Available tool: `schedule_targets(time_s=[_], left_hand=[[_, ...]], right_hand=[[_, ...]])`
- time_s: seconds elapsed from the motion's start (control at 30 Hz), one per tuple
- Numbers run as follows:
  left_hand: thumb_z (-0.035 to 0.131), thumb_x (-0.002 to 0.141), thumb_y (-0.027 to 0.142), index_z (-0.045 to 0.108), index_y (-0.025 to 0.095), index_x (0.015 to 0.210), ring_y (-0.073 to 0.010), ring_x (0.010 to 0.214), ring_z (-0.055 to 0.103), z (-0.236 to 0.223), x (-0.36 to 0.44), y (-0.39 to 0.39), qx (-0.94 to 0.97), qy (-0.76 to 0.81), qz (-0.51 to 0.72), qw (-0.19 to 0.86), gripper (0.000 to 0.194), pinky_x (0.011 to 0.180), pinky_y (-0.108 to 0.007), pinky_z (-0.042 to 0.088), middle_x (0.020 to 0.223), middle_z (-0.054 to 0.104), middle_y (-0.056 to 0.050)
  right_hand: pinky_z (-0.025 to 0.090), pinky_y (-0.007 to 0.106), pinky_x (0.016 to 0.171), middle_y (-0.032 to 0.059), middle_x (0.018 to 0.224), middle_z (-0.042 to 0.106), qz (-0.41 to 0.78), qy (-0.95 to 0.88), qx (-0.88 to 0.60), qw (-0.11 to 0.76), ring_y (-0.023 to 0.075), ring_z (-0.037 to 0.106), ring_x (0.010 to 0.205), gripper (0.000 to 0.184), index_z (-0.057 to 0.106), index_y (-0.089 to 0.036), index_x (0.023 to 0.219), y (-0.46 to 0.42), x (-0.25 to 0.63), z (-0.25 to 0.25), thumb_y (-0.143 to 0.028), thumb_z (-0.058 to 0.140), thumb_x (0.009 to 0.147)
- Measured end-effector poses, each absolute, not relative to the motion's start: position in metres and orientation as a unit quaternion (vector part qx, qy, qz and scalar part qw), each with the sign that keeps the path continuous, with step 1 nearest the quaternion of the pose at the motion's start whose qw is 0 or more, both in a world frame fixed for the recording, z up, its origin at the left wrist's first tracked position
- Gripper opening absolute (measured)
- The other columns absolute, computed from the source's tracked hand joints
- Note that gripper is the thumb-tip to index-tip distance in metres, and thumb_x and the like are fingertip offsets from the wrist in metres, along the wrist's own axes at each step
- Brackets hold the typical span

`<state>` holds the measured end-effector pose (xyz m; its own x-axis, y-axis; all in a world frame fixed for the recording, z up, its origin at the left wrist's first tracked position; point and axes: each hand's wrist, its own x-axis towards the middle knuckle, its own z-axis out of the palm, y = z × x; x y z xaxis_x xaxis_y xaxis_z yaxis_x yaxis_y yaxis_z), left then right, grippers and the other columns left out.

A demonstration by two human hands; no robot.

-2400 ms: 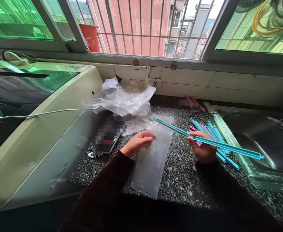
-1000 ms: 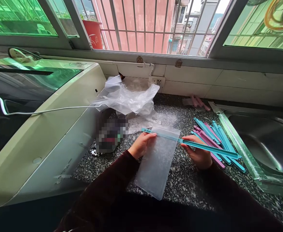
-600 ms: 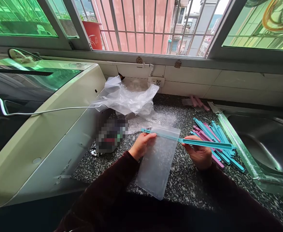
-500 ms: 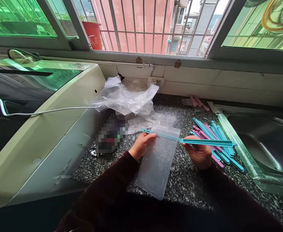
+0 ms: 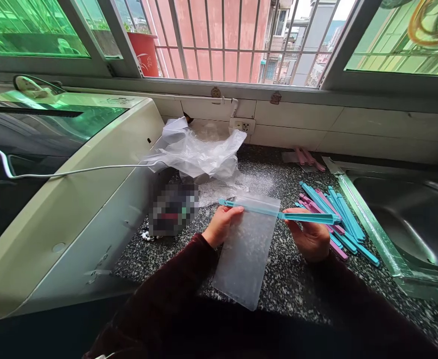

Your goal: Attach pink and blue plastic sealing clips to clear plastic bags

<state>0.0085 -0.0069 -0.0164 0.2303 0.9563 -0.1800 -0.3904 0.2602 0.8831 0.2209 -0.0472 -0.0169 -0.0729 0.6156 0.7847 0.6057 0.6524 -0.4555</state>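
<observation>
My left hand [image 5: 221, 227] is closed on the upper left of a frosted plastic bag [image 5: 243, 264], with the thumb on top. One arm of a light-blue bag sealing clip lies across the bag near its top, its tip showing left of my thumb. The hinge is just past the bag's right edge. From there the clip's other arm [image 5: 309, 218] sticks out to the right, unfolded, gripped by my right hand [image 5: 312, 239] with fingers and thumb. To the right of that hand lies a heap of blue and pink sealing clips [image 5: 348, 214], partly hidden by it.
A metal sink [image 5: 402, 209] borders the counter on the right. Crumpled clear plastic [image 5: 207, 149] and a blurred-out object [image 5: 172, 209] lie to the left, beside a large cream appliance [image 5: 92, 164]. Several pink clips [image 5: 305, 156] rest near the tiled wall.
The free arm of the blue clip has turned at the hinge and looks shorter, its far end nearer my right hand. My left hand and the bag are almost unmoved.
</observation>
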Motion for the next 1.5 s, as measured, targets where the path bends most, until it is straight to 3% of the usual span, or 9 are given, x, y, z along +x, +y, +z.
schedule_targets(time_s=[0.2, 0.43, 0.6, 0.93, 1.1, 1.3, 1.5], left_hand=[[0.068, 0.057, 0.038, 0.043, 0.016, 0.050, -0.0047, 0.043, 0.027, -0.0125, 0.0072, -0.0091, 0.398, 0.386, 0.475, 0.683, 0.033, 0.046, -0.023, 0.018, 0.046, 0.033, 0.007], [0.066, 0.059, 0.040, 0.048, 0.015, 0.055, -0.0052, 0.046, 0.028, -0.0149, 0.0057, -0.0097, 0.431, 0.385, 0.474, 0.664, 0.031, 0.047, -0.023, 0.020, 0.048, 0.035, 0.006], [0.065, 0.060, 0.041, 0.040, 0.016, 0.049, -0.0049, 0.045, 0.025, -0.0103, 0.0061, -0.0128, 0.447, 0.401, 0.473, 0.645, 0.037, 0.047, -0.023, 0.019, 0.047, 0.029, 0.007], [0.065, 0.059, 0.042, 0.044, 0.016, 0.049, -0.0053, 0.046, 0.026, -0.0101, 0.0064, -0.0130, 0.472, 0.396, 0.472, 0.630, 0.036, 0.048, -0.023, 0.020, 0.047, 0.032, 0.007], [0.065, 0.059, 0.042, 0.056, 0.013, 0.059, -0.0072, 0.051, 0.033, -0.0101, 0.0068, -0.0131, 0.482, 0.382, 0.470, 0.633, 0.031, 0.050, -0.023, 0.024, 0.052, 0.043, 0.004], [0.065, 0.060, 0.043, 0.048, 0.014, 0.049, -0.0058, 0.047, 0.027, -0.0109, 0.0066, -0.0124, 0.496, 0.386, 0.467, 0.622, 0.035, 0.049, -0.023, 0.023, 0.047, 0.035, 0.006], [0.065, 0.059, 0.043, 0.052, 0.014, 0.051, -0.0069, 0.050, 0.031, -0.0091, 0.0056, -0.0129, 0.510, 0.384, 0.466, 0.613, 0.033, 0.052, -0.023, 0.026, 0.048, 0.039, 0.005]], right_hand=[[0.057, 0.036, 0.069, 0.0055, 0.090, 0.067, 0.001, -0.746, -0.400, 0.532, 0.0193, 0.065, 0.081, 0.024, 0.063, -0.023, 0.098, -0.0479, 0.2200, -0.0140, -0.010, 0.057, 0.078], [0.057, 0.033, 0.067, 0.0051, 0.088, 0.067, -0.040, -0.753, -0.406, 0.517, 0.0177, 0.064, 0.078, 0.026, 0.063, -0.023, 0.098, -0.0484, 0.2173, -0.0095, -0.009, 0.059, 0.077], [0.056, 0.034, 0.071, 0.0073, 0.092, 0.067, -0.051, -0.763, -0.401, 0.504, 0.0185, 0.065, 0.082, 0.029, 0.062, -0.021, 0.103, -0.0478, 0.2166, -0.0096, -0.009, 0.058, 0.077], [0.056, 0.033, 0.074, 0.0076, 0.094, 0.068, -0.062, -0.775, -0.395, 0.488, 0.0181, 0.065, 0.085, 0.035, 0.060, -0.022, 0.108, -0.0476, 0.2171, -0.0112, -0.006, 0.056, 0.078], [0.056, 0.032, 0.073, 0.0073, 0.094, 0.067, -0.052, -0.778, -0.381, 0.497, 0.0173, 0.064, 0.085, 0.038, 0.059, -0.022, 0.109, -0.0455, 0.2169, -0.0139, -0.004, 0.058, 0.076], [0.056, 0.031, 0.070, 0.0060, 0.091, 0.066, -0.037, -0.781, -0.378, 0.496, 0.0167, 0.064, 0.083, 0.035, 0.058, -0.023, 0.106, -0.0456, 0.2158, -0.0120, -0.004, 0.058, 0.076], [0.055, 0.030, 0.070, 0.0072, 0.091, 0.065, -0.056, -0.790, -0.378, 0.479, 0.0167, 0.063, 0.082, 0.035, 0.058, -0.022, 0.107, -0.0458, 0.2157, -0.0119, -0.005, 0.059, 0.076]])
